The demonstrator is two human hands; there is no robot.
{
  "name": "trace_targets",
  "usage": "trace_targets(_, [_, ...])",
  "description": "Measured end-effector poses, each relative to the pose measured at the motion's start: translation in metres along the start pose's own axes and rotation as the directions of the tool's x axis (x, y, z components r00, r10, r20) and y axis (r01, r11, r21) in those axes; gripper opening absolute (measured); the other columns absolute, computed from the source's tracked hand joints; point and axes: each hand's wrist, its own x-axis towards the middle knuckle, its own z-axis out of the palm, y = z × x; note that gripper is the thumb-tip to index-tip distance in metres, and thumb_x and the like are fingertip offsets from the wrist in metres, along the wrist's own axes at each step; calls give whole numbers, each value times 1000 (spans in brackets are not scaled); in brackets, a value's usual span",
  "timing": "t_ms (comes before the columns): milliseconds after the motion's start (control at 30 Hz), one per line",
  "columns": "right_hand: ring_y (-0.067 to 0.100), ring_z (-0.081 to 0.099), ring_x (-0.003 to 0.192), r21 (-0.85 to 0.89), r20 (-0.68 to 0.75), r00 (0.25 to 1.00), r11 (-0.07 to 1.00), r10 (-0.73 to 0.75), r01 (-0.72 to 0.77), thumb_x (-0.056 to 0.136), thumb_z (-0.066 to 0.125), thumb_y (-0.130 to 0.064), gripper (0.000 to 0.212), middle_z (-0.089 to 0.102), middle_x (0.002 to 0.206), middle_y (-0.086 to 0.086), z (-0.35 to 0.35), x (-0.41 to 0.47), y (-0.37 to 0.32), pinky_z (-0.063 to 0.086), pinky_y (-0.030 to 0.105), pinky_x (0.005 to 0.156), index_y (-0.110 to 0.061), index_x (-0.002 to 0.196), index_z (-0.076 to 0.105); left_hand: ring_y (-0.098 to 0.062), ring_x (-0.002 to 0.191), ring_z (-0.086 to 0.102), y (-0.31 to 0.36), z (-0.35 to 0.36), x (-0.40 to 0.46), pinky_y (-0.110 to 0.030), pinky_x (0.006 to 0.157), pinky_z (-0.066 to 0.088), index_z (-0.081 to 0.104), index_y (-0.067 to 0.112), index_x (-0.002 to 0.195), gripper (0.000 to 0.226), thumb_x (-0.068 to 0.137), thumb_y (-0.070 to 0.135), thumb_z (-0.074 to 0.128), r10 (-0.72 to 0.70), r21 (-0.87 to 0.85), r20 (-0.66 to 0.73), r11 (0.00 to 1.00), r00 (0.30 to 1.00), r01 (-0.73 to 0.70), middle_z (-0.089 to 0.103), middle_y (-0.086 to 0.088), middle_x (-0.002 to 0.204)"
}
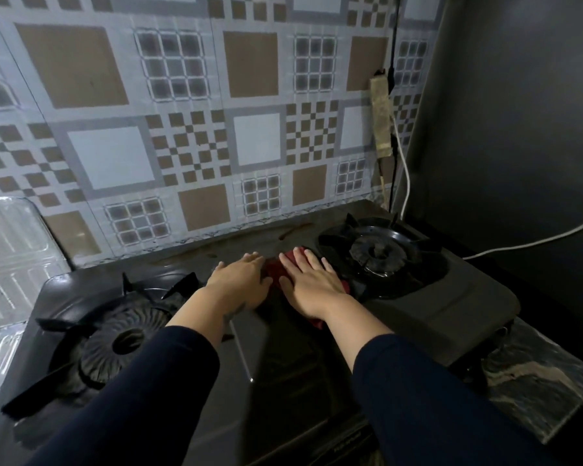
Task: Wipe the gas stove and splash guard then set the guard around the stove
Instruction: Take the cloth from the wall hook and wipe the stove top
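A black two-burner gas stove [283,358] fills the lower middle of the head view, with a left burner [115,338] and a right burner [377,253]. A dark red cloth [275,269] lies on the glass between the burners, near the stove's back edge. My right hand [312,282] lies flat on the cloth with fingers spread. My left hand [241,280] rests flat beside it, its fingertips touching the cloth's left side. A shiny foil splash guard [11,257] stands at the far left, off the stove.
A patterned tiled wall [189,129] rises behind the stove. A dirty power strip [382,116] hangs at the right with a white cable [525,243] trailing over the dark side wall. Marbled countertop [535,375] shows at the stove's right.
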Motion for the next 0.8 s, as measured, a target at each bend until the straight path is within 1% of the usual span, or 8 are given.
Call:
trace_targets(133, [21, -11, 147, 13, 0, 999, 999, 34, -34, 99, 12, -49, 58, -11, 161, 2, -3, 33, -3, -6, 42, 119, -29, 151, -4, -18, 147, 11, -10, -3, 23, -50, 118, 9, 18, 19, 151, 60, 98, 37, 39, -9, -21, -22, 1000, 1000, 9, 12, 0, 160])
trace_targets(233, [21, -12, 147, 0, 7, 999, 999, 47, -47, 99, 11, -48, 58, -11, 160, 3, -5, 54, -4, -7, 43, 119, -28, 151, -5, -18, 148, 7, -15, -4, 39, -52, 118, 7, 14, 19, 151, 65, 96, 38, 42, -20, -47, -7, 999, 1000, 20, 7, 0, 161])
trace_targets(400, [23, -14, 146, -5, 22, 998, 998, 59, -59, 99, 10, -48, 58, -13, 160, 4, -12, 86, 1, -8, 43, 118, -28, 150, -5, -17, 148, 2, -23, -19, 66, -54, 117, 6, 9, 16, 152, 76, 93, 47, 47, -36, -9, 37, 999, 999, 36, 2, 0, 161])
trace_targets(467, [24, -15, 146, -11, 15, 997, 997, 78, -78, 98, 11, -48, 58, -14, 160, 5, -13, 99, 2, -10, 44, 118, -28, 150, -7, -17, 148, 3, -27, -25, 78, -54, 116, 6, 7, 17, 152, 82, 91, 51, 49, -35, -4, 37, 999, 999, 35, 0, 1, 161])
trace_targets(567, [27, -18, 145, -6, 19, 992, 992, 123, -123, 99, 13, -46, 59, -15, 159, 7, -15, 117, -1, -12, 46, 117, -27, 150, -7, -19, 148, 5, -33, -30, 102, -55, 116, 6, 6, 16, 152, 87, 88, 55, 51, -39, 23, 80, 999, 996, 38, -1, 0, 161])
trace_targets(667, [27, -19, 145, 8, 36, 986, 987, 162, -163, 99, 14, -45, 58, -15, 160, 7, -22, 137, 0, -12, 47, 117, -27, 150, -7, -20, 148, 7, -36, -35, 125, -56, 117, 8, 6, 16, 152, 88, 88, 54, 53, -33, 15, 102, 999, 994, 32, 1, -2, 161])
trace_targets(733, [27, -19, 145, 9, 68, 982, 984, 175, -176, 99, 13, -46, 58, -15, 159, 7, -28, 148, 6, -12, 48, 116, -27, 150, -7, -20, 148, 9, -37, -37, 135, -55, 117, 10, 7, 16, 152, 89, 87, 53, 55, -8, -6, 101, 1000, 995, 8, 4, -2, 161])
trace_targets(800, [27, -20, 145, -3, 135, 976, 985, 169, -170, 100, 13, -48, 58, -17, 159, 7, -38, 158, 15, -13, 51, 116, -28, 150, -8, -21, 147, 10, -38, -37, 141, -54, 118, 10, 6, 16, 152, 92, 85, 53, 57, 15, -17, 114, 1000, 993, -14, 5, -3, 161])
